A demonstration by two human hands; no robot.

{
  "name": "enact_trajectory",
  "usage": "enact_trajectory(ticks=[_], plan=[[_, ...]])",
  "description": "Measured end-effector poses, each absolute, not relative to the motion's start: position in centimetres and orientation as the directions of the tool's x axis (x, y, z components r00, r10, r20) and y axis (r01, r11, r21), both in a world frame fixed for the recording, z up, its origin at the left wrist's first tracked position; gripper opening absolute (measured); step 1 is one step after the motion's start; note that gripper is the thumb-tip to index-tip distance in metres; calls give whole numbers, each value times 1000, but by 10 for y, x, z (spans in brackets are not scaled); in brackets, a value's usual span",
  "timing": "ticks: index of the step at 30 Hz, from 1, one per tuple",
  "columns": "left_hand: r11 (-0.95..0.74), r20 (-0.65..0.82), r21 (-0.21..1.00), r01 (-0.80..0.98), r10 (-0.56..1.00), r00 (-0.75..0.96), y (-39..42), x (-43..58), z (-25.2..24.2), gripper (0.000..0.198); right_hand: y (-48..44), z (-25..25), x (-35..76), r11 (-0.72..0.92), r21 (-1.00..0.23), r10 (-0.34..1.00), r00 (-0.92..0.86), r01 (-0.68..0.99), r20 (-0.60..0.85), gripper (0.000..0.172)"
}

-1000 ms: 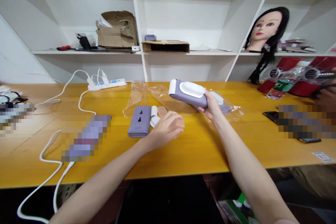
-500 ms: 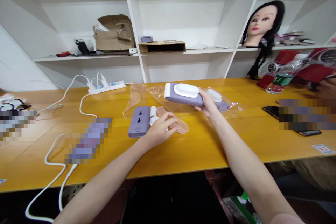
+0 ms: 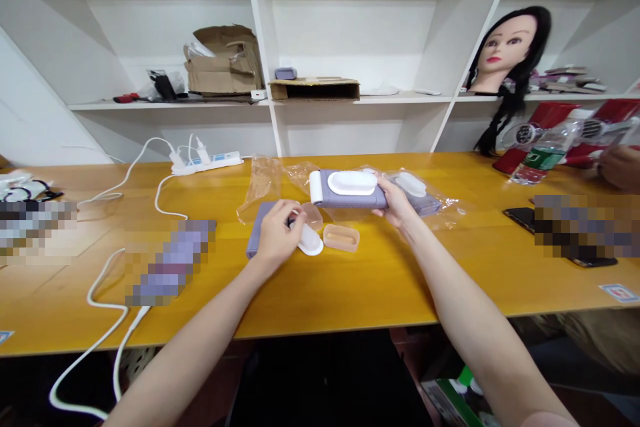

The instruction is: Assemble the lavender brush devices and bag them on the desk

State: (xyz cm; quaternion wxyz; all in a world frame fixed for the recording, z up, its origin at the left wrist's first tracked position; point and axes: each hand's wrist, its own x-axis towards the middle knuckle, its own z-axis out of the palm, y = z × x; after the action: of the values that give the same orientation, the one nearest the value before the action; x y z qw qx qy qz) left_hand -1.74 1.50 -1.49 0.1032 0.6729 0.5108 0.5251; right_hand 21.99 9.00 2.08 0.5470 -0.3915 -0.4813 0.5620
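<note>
My right hand [image 3: 394, 203] grips a purple device [image 3: 345, 189] with a white roller end and a white oval pad on top, held level just above the yellow table [image 3: 350, 280]. My left hand [image 3: 277, 233] is closed on small white parts next to a white oval piece [image 3: 311, 241], and it covers much of a purple block [image 3: 254, 240] lying on the table. A translucent peach cap [image 3: 341, 237] rests on the table just right of that hand. Another pale cap [image 3: 313, 214] lies behind it.
Clear plastic bags [image 3: 265, 183] lie behind the parts. A white power strip [image 3: 205, 162] with cables sits at the back left. At the right another person's hand [image 3: 620, 167] is beside a bottle [image 3: 543, 157], red boxes and phones [image 3: 520, 219]. A mannequin head [image 3: 510, 53] stands on the shelf.
My left hand let the peach cap go onto the table and moved left to the white parts by the purple block. My right hand lowered the purple device a little.
</note>
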Motion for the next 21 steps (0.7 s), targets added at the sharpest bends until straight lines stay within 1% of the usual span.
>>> enact_trajectory(ticks=[1, 2, 4, 5, 7, 9, 12, 14, 16, 18, 20, 21], plan=[[-416, 531, 782, 464, 835, -146, 17, -21, -12, 19, 90, 20, 218, 59, -972, 991, -104, -227, 84, 29], [-386, 456, 860, 333, 875, -162, 18, -24, -9, 27, 89, 19, 216, 56, -974, 990, -115, -218, 83, 30], [-327, 338, 939, 107, 935, -109, 20, -25, -7, 43, 87, 16, 210, 54, -979, 985, -150, -199, 84, 32], [-307, 309, 951, 43, 949, -69, 20, -24, -7, 49, 85, 15, 207, 55, -981, 982, -168, -187, 87, 33], [-285, 284, 959, 4, 958, -44, 19, -20, -9, 52, 80, 12, 201, 62, -984, 975, -200, -164, 95, 34], [-278, 279, 960, 23, 959, -59, 18, -18, -12, 49, 77, 10, 196, 83, -985, 970, -213, -152, 115, 35], [-303, 308, 951, 58, 946, -103, 18, -19, -16, 48, 74, 7, 190, 120, -980, 967, -205, -157, 151, 36], [-329, 329, 944, 25, 934, -138, 18, -20, -17, 52, 72, 7, 186, 131, -975, 970, -181, -178, 163, 36], [-347, 326, 932, -105, 929, -173, 19, -19, -16, 57, 69, 8, 181, 122, -967, 976, -150, -224, 158, 35], [-328, 286, 904, -273, 941, -182, 18, -15, -14, 58, 62, 10, 175, 87, -951, 981, -143, -297, 134, 32], [-281, 234, 865, -417, 959, -162, 17, -10, -12, 55, 53, 12, 169, -5, -935, 966, -244, -354, 88, 31], [-265, 217, 838, -477, 964, -155, 16, -7, -10, 54, 47, 13, 166, -67, -934, 938, -341, -352, 61, 31]])
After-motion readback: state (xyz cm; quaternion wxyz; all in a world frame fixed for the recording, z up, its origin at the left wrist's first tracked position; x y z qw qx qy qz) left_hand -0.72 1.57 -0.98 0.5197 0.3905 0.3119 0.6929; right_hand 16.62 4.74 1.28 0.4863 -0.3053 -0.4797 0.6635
